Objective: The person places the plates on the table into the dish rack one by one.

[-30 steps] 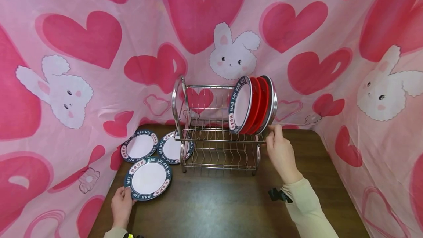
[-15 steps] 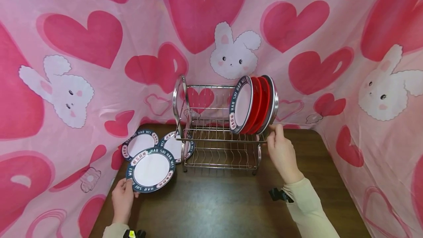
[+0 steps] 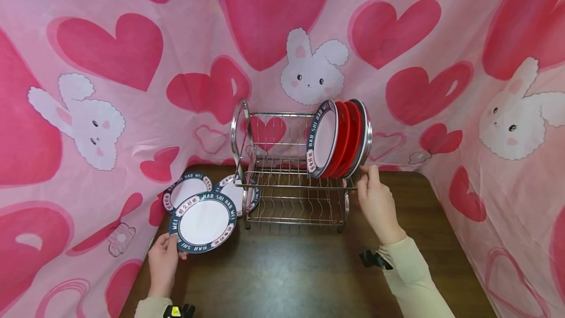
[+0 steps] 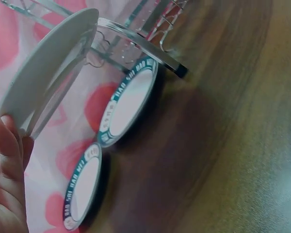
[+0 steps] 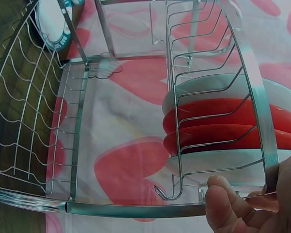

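Beyond the left grip [image 3: 163,260] — its rim pinched — a plate [image 3: 204,222] extends.

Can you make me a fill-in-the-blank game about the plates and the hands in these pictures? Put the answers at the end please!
1. The person's ____ hand holds a plate up off the table.
2. The other hand grips the metal rack, where two plates are bright ____.
3. The number of blue-rimmed plates lying on the table is ____.
4. The patterned cloth behind the rack has a ____ background.

Missing words: left, red, two, pink.
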Tool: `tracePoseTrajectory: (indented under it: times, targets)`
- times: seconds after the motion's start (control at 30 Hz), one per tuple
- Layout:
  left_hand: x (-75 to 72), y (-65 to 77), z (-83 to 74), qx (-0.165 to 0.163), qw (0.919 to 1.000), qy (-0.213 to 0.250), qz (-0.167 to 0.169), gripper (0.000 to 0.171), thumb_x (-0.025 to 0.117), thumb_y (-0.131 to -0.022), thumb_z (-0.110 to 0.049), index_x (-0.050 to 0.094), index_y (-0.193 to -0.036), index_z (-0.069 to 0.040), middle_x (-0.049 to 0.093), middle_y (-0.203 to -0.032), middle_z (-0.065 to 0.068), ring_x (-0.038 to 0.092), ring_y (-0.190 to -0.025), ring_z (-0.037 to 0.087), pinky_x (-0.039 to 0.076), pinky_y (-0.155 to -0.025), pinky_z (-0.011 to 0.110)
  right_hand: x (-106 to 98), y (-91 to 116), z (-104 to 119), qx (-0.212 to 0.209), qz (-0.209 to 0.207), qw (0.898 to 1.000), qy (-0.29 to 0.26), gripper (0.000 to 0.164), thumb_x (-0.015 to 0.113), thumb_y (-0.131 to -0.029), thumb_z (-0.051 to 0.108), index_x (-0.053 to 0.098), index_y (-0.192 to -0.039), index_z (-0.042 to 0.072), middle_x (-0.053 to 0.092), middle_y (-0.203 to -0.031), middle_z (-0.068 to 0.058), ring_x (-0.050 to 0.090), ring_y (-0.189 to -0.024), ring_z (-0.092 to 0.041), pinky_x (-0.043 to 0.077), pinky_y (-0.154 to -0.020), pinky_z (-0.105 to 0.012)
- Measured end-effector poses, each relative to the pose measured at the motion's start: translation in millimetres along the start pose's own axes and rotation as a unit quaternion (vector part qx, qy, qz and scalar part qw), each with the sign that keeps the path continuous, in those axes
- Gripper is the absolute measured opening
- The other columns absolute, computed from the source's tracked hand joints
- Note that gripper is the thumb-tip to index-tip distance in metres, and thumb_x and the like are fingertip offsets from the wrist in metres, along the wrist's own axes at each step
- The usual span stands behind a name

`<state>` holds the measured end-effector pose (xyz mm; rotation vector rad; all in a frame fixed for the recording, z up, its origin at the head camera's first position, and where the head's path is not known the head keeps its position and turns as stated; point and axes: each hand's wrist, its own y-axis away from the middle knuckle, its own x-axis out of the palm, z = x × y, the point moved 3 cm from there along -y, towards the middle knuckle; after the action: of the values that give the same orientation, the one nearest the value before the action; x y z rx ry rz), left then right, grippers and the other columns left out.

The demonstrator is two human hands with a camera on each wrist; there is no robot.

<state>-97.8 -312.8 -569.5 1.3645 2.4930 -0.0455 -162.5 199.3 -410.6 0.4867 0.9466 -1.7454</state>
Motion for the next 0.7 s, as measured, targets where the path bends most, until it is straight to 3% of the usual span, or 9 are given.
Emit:
tracePoseTrajectory:
  times: [0.5,0.7]
  targets:
    - [-2.7,7.7,-26.4,-0.004,0.9981,0.061,-0.004,0.032,0.05,-0.108,-0.018,0.054,-0.12,0.012,0.061,-0.067,-0.011,0.056,-0.045,0.01,0.052,-0.049,0.021,0,0,0,-0.002,-0.002,1.0,-0.001,0.028,0.04,-0.106,0.012,0.051,-0.13,0.007,0.063,-0.065,-0.01,0.054,-0.05,-0.024,0.041,-0.048,-0.042]
    - [-6.5,8.8,-32.1,-0.005,0.9984,0.056,-0.007,0.033,0.05,-0.109,-0.02,0.056,-0.121,0.011,0.061,-0.066,-0.011,0.056,-0.045,0.009,0.051,-0.05,0.02,0,0,0,-0.006,-0.006,1.0,-0.002,0.027,0.04,-0.106,0.012,0.051,-0.13,0.007,0.064,-0.066,-0.011,0.054,-0.049,-0.024,0.041,-0.049,-0.042]
